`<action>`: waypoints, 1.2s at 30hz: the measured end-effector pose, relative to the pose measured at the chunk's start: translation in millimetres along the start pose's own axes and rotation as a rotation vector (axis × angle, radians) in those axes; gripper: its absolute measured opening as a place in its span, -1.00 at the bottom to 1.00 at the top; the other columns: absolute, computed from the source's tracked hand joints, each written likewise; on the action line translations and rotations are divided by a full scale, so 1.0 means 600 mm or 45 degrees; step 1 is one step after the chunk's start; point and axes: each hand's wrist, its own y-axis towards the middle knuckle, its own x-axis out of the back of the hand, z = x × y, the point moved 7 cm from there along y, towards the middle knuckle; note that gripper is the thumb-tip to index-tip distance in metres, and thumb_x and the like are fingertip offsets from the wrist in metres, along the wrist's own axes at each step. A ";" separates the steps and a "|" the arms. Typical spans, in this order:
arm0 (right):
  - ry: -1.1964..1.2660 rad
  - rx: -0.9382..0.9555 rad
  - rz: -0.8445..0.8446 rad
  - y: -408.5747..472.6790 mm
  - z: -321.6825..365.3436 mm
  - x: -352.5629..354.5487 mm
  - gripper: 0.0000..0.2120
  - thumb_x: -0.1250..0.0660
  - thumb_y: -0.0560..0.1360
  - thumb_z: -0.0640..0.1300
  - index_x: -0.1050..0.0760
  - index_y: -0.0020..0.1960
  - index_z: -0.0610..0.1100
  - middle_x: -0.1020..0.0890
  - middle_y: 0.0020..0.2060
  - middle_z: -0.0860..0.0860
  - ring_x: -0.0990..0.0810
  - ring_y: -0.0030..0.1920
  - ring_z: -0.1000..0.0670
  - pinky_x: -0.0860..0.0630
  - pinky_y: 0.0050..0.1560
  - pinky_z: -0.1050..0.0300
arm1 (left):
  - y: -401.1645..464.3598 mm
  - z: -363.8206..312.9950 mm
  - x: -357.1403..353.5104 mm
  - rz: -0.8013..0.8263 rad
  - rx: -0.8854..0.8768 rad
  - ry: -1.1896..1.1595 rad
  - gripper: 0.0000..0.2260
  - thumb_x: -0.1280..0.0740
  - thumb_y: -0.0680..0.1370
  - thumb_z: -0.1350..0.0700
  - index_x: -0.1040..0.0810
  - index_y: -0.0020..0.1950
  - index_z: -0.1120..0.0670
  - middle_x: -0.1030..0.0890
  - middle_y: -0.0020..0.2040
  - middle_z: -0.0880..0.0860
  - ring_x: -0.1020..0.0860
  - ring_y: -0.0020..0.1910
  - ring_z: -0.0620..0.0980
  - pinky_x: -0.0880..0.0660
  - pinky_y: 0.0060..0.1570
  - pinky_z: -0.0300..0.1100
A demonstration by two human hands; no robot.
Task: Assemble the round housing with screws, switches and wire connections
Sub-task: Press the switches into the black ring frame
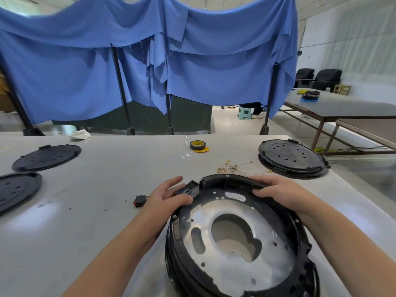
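**Seating switch block into housing rim**

Pressing left hand (169, 195) fingers (182, 200) curled on the black switch block (188, 189) at rim notch; right hand (276, 192) gripping far rim. Probably mid switch-fit; next needs firm push to click. Round housing (237, 239) tilted on bench (107, 189), black ring, bare metal plate, big centre hole. Spare red switch (139, 200) just left.

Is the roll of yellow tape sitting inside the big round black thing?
No, the roll of yellow tape lies out on the table, well beyond the round housing that both hands hold.
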 end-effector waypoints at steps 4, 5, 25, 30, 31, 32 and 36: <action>0.213 -0.065 -0.123 -0.011 -0.013 0.018 -0.64 -0.26 0.50 -0.39 -0.65 0.04 0.02 -0.72 -0.15 -0.05 -0.69 -0.21 -0.04 -0.58 -0.31 0.20 | -0.002 -0.009 -0.009 -0.016 0.000 0.079 -0.28 -0.50 0.34 0.15 -0.34 0.46 -0.11 -0.45 0.35 -0.10 -0.45 0.34 -0.05 -0.37 0.37 0.02; 0.266 -0.077 -0.171 -0.015 -0.017 0.021 -0.63 -0.24 0.50 -0.40 -0.65 0.03 0.00 -0.72 -0.16 -0.08 -0.68 -0.24 -0.05 -0.58 -0.34 0.20 | -0.001 -0.009 -0.011 -0.020 0.010 0.090 -0.25 -0.51 0.34 0.15 -0.30 0.48 -0.11 -0.44 0.35 -0.08 -0.43 0.36 -0.03 -0.35 0.39 0.02; 0.390 0.045 -0.803 -0.039 -0.034 -0.005 -0.47 -0.25 0.52 -0.22 -0.26 0.43 0.06 -0.42 0.24 0.06 -0.46 0.09 0.04 -0.41 0.06 0.12 | 0.077 0.015 -0.028 -0.056 -0.096 0.500 -0.54 -0.18 0.62 0.11 -0.25 0.53 -0.03 -0.39 0.42 -0.11 -0.35 0.39 -0.09 -0.27 0.36 -0.17; -0.106 0.513 -0.840 -0.070 -0.002 -0.025 -0.76 -0.21 0.59 -0.03 -0.43 0.24 0.12 -0.37 0.30 0.14 -0.25 0.31 0.26 -0.16 0.32 0.30 | 0.078 0.002 0.001 -0.155 -0.326 0.457 -0.81 -0.17 0.65 0.02 -0.56 0.15 -0.12 -0.59 0.14 -0.21 -0.52 0.12 -0.21 -0.39 0.04 -0.44; -0.236 0.605 -0.849 -0.078 0.008 -0.032 -0.81 -0.20 0.59 0.00 -0.49 0.17 0.10 -0.40 0.27 0.16 -0.23 0.32 0.28 -0.12 0.31 0.36 | 0.076 -0.005 0.017 -0.200 -0.388 0.521 -0.83 -0.19 0.64 0.03 -0.58 0.05 -0.12 -0.62 0.05 -0.18 -0.55 0.05 -0.19 -0.44 0.01 -0.35; -0.344 0.683 -0.839 -0.084 0.018 -0.041 -0.79 -0.18 0.57 0.03 -0.55 0.09 0.07 -0.45 0.21 0.18 -0.24 0.33 0.27 -0.12 0.32 0.35 | 0.074 -0.011 0.039 -0.270 -0.436 0.622 -0.84 -0.21 0.63 0.07 -0.59 0.01 -0.07 -0.63 0.01 -0.14 -0.56 0.01 -0.17 -0.46 0.00 -0.26; -0.501 0.809 -0.728 -0.091 0.036 -0.064 -0.61 -0.09 0.49 0.13 -0.63 -0.14 -0.03 -0.59 -0.04 0.21 -0.40 0.21 0.17 -0.28 0.27 0.16 | 0.067 -0.012 0.121 -0.496 -0.460 1.206 -0.84 -0.29 0.56 0.16 -0.62 0.08 0.04 -0.62 0.06 -0.01 -0.50 0.03 -0.03 -0.39 0.03 -0.14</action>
